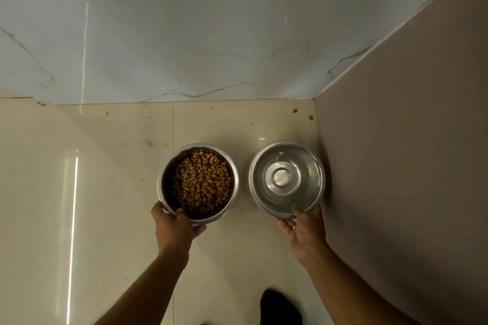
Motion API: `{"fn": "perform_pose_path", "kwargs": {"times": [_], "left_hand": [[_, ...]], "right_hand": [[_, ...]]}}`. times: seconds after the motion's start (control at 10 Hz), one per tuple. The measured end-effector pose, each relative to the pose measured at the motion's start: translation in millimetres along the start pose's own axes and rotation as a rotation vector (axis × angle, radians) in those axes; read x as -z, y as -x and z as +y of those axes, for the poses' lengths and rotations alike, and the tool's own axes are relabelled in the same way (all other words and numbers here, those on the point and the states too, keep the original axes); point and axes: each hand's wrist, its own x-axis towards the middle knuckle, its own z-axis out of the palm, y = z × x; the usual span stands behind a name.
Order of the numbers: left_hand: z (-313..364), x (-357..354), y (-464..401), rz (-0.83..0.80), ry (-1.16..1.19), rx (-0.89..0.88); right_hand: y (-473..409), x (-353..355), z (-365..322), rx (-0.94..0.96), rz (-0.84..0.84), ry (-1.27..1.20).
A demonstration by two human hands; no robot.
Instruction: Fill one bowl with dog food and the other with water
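bowls (169, 166): 2 | kibble-filled: 1 | water-filled (317, 166): 1 | hands (173, 227): 2

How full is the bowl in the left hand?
Partly full: brown kibble covers most of the left bowl, heaped toward its right side, with bare steel showing along its left inner wall. The left hand grips its near rim.

Both arms come in from the bottom of the frame and reach upward toward the centre. The left forearm rises from the lower left, bare, and the left hand (174, 227) is closed around a rim: the thumb lies over the top edge and the other fingers curl below. The right forearm rises from the lower right, also bare. The right hand (303, 232) grips in the same way, with the thumb on top and the fingers spread underneath.
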Motion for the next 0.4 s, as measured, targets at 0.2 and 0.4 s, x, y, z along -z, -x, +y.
{"fn": "perform_pose_path", "kwargs": {"times": [0.2, 0.4], "left_hand": [[-4, 10, -4, -0.019, -0.061, 0.034], [3, 14, 21, 0.177, -0.285, -0.196]], "right_hand": [[-12, 8, 5, 0.04, 0.057, 0.169], [6, 16, -1, 0.399, 0.343, 0.674]]}}
